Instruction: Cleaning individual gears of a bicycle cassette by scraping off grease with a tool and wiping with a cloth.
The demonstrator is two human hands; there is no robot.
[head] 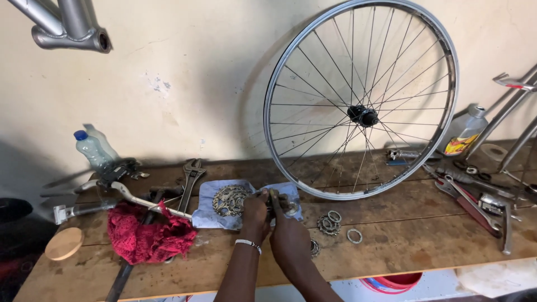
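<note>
Two hands meet over a pale blue cloth (210,198) on the wooden workbench (391,246). The left hand (255,213) closes its fingers on what seems a small dark sprocket part (272,197), and the right hand (288,232) pinches it too. A cassette cog cluster (229,200) lies at nine o'clock of them, loose sprockets (329,223) at three, the spoked wheel (362,100) at one.

A spoked wheel (361,100) leans against the wall, with a red rag (146,233) and water bottle (93,149) at left.
</note>
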